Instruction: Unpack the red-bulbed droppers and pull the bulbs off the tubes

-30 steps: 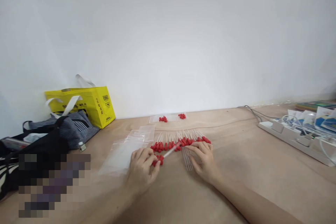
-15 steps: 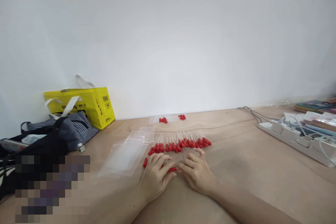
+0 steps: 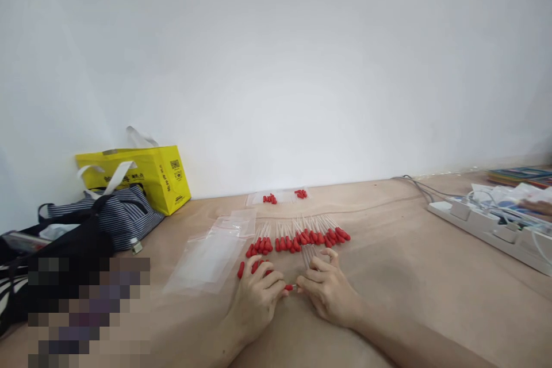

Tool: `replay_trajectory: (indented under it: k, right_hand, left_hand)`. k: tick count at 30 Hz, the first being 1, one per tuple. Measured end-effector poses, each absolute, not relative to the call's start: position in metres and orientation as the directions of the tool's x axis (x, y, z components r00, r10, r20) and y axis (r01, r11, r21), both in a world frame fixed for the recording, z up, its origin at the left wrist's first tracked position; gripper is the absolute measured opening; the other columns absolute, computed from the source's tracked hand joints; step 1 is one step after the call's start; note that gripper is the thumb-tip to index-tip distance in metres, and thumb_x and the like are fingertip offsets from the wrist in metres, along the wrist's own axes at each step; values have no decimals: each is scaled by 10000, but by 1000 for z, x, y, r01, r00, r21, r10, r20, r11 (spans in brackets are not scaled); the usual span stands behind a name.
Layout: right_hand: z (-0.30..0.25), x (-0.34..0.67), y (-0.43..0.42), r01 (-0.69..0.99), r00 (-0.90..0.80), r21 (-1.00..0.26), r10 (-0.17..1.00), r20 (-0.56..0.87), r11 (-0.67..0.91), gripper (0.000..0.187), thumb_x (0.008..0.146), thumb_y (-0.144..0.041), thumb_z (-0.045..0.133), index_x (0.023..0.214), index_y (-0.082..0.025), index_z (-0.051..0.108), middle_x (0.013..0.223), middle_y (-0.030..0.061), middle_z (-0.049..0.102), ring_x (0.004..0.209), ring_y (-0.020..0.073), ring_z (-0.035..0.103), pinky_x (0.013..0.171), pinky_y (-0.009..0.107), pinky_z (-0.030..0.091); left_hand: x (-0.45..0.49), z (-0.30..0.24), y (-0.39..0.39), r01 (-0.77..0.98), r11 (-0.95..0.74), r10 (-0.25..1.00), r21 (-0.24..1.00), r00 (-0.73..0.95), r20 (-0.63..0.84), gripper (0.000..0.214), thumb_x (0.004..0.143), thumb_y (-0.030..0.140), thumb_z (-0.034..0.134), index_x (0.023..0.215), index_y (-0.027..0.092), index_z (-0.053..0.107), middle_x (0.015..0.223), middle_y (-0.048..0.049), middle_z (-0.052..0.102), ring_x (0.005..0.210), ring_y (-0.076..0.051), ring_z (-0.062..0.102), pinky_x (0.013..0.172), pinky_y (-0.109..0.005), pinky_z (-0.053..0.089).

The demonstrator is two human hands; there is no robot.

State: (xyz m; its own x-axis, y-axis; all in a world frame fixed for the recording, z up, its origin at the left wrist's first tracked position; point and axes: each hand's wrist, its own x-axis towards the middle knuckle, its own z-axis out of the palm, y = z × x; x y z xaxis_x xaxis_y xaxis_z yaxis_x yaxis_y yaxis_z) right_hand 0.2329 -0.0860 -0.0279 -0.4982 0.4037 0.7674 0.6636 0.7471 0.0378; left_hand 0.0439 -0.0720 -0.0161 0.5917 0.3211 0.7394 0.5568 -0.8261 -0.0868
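Note:
A row of clear thin droppers with red rubber caps point(image 3: 297, 238) lies across the tan table point(image 3: 409, 264). My left hand point(image 3: 256, 298) and my right hand point(image 3: 328, 289) meet just in front of that row, fingertips pinched together on one small red-capped dropper point(image 3: 289, 287) between them. A few loose red caps point(image 3: 248, 267) lie by my left fingers. Bare clear tubes point(image 3: 307, 253) lie just beyond my right hand.
Clear plastic bags point(image 3: 211, 256) lie left of the row. More red caps on a bag point(image 3: 282, 196) sit near the wall. A yellow bag point(image 3: 142, 175), a striped bag point(image 3: 114, 215) and a black bag stand at the left. A power strip point(image 3: 491, 230) with cables lies at the right.
Both hands have drawn back from the row toward me and come together. The dropper that my left hand held aslant is now pinched between both hands.

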Motion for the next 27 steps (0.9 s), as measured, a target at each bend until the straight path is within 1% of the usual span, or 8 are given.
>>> replay_trajectory:
  k: [6, 9, 14, 17, 19, 21, 24, 27]
  right_hand:
    - [-26, 235, -92, 651, -506, 16, 418, 755, 759, 177, 788, -144, 416, 688, -205, 549, 509, -33, 493, 614, 123, 421, 785, 367, 228]
    - [-28, 246, -92, 677, -465, -30, 459, 757, 735, 199, 802, -154, 403, 691, -207, 560, 520, -24, 504, 622, 127, 436, 789, 366, 242]
    - [-30, 267, -83, 783, -296, -187, 619, 728, 593, 242, 839, -166, 361, 804, -203, 597, 600, -1, 542, 622, 127, 470, 728, 323, 286]
    - [-34, 270, -77, 806, -190, -299, 701, 687, 511, 282, 835, -136, 326, 914, -197, 589, 697, 24, 566, 636, 133, 496, 683, 305, 319]
    - [-38, 270, -74, 820, -122, -354, 741, 660, 450, 307, 816, -113, 314, 938, -187, 586, 717, 42, 554, 647, 148, 507, 647, 298, 339]
    - [-42, 269, -73, 826, -86, -381, 761, 643, 416, 323, 796, -96, 305, 936, -175, 586, 705, 50, 535, 646, 158, 513, 621, 293, 356]
    - [-47, 269, -72, 825, -53, -401, 760, 648, 399, 339, 762, -69, 303, 971, -170, 549, 749, 61, 547, 666, 166, 525, 604, 282, 371]
    - [-50, 268, -71, 830, -26, -410, 760, 649, 378, 285, 726, -48, 317, 878, -185, 515, 783, 50, 564, 668, 161, 528, 601, 269, 370]
  left_hand:
    - [43, -17, -76, 540, -828, 285, -151, 637, 717, 203, 814, 155, 454, 641, 206, 549, 633, 44, 602, 673, -123, 492, 860, -373, 290]
    - [34, -14, -75, 558, -822, 318, -114, 616, 721, 222, 818, 124, 416, 663, 205, 553, 659, 30, 612, 692, -134, 506, 831, -370, 325]
    - [18, -1, -74, 622, -780, 447, 66, 480, 755, 221, 838, 136, 379, 764, 193, 579, 731, -16, 596, 706, -140, 525, 648, -264, 422]
    - [15, 4, -72, 649, -745, 534, 156, 440, 722, 270, 833, 120, 343, 881, 192, 598, 704, -22, 556, 668, -131, 535, 607, -229, 452]
    - [12, 6, -68, 667, -716, 589, 205, 419, 691, 312, 827, 115, 322, 934, 205, 601, 684, -16, 549, 642, -129, 543, 589, -222, 461]
    - [7, 6, -63, 690, -672, 645, 271, 365, 672, 313, 828, 145, 320, 968, 213, 592, 715, -18, 577, 668, -136, 565, 612, -232, 471]
    - [-4, 7, -52, 728, -547, 748, 414, 203, 631, 284, 823, 228, 340, 1008, 193, 553, 850, -41, 617, 768, -155, 591, 671, -258, 476]
    - [-13, 7, -43, 758, -339, 874, 557, 34, 485, 285, 781, 282, 372, 991, 168, 527, 790, -30, 612, 616, -141, 593, 562, -242, 470]
